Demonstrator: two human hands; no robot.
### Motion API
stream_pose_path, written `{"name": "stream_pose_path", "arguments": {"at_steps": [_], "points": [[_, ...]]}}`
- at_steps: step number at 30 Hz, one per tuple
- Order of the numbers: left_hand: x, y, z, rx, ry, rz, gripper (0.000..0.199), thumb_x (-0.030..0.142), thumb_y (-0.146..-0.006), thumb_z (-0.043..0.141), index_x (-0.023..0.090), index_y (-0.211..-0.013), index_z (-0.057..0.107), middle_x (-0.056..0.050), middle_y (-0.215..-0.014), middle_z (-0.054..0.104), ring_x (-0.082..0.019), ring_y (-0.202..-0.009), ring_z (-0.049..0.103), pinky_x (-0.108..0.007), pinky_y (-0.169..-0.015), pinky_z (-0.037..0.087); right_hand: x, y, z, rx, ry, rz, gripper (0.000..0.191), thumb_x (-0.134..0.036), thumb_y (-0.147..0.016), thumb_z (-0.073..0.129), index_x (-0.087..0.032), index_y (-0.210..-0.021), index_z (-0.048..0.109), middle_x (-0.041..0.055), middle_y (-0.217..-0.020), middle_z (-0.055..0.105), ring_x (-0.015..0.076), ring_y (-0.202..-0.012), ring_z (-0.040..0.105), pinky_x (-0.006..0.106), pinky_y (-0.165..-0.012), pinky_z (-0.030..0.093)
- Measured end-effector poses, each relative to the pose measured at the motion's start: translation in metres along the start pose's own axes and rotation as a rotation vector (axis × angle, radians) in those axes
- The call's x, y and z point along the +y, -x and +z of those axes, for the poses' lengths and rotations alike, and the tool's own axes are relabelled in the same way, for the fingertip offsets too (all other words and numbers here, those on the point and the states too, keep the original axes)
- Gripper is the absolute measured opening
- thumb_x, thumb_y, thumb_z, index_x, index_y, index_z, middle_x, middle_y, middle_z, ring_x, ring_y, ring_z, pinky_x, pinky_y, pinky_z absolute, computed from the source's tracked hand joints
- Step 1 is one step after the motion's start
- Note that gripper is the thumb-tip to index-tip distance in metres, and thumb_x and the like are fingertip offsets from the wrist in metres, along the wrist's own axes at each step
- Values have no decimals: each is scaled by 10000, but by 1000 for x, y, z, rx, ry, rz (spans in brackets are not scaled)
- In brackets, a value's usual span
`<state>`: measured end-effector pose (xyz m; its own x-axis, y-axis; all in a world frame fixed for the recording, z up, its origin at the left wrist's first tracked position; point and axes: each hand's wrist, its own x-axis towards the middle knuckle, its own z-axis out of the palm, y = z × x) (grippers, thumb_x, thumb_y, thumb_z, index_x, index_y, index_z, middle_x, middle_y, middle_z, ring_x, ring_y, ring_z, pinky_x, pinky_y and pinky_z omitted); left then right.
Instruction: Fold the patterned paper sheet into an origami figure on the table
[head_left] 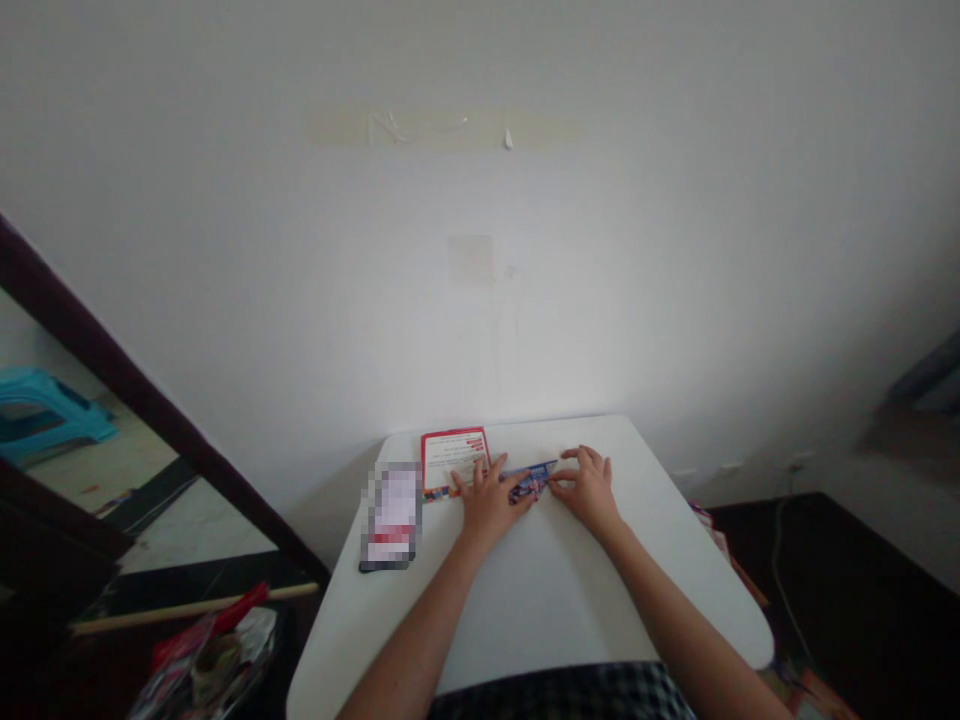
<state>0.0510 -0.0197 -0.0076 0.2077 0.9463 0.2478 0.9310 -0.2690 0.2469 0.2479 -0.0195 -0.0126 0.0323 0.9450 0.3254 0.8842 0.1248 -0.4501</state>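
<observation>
A small blue printed piece of folded paper lies on the white table between my hands. My left hand is spread flat, with its thumb side on the left part of the blue paper and other fingers over the lower edge of a printed sheet. That sheet has a red border and lines of text. At the right end of the blue paper, my right hand pinches its tip between thumb and finger. Part of the blue paper is hidden under my left fingers.
A phone-like object, blurred out by pixels, lies at the table's left side. The wall rises right behind the table. A dark-framed mirror leans at left, above a bag of items. A cable hangs at right.
</observation>
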Motion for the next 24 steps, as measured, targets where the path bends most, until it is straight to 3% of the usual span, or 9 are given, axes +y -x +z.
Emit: {"name": "stream_pose_path", "arguments": {"at_steps": [12,24], "points": [[-2,-1,0,-22,-15,1,447,677,-791,543,552,-1219,576,55,-1518,401,-401,-1400,245,-799,-1032,-17,9,-18,3,139,106,91,181,-380,-847,579,-349,-863,756,52,-1185,537,303,-1279,335,675,-1087,111],[2,2,-5,-32,0,7,446,653,-826,506,530,-1251,563,46,-1508,418,-384,-1398,257,-767,-1059,-45,-1,-12,6,160,182,66,233,-437,-870,555,-302,-921,738,77,-1139,575,310,-1276,343,645,-1102,112]]}}
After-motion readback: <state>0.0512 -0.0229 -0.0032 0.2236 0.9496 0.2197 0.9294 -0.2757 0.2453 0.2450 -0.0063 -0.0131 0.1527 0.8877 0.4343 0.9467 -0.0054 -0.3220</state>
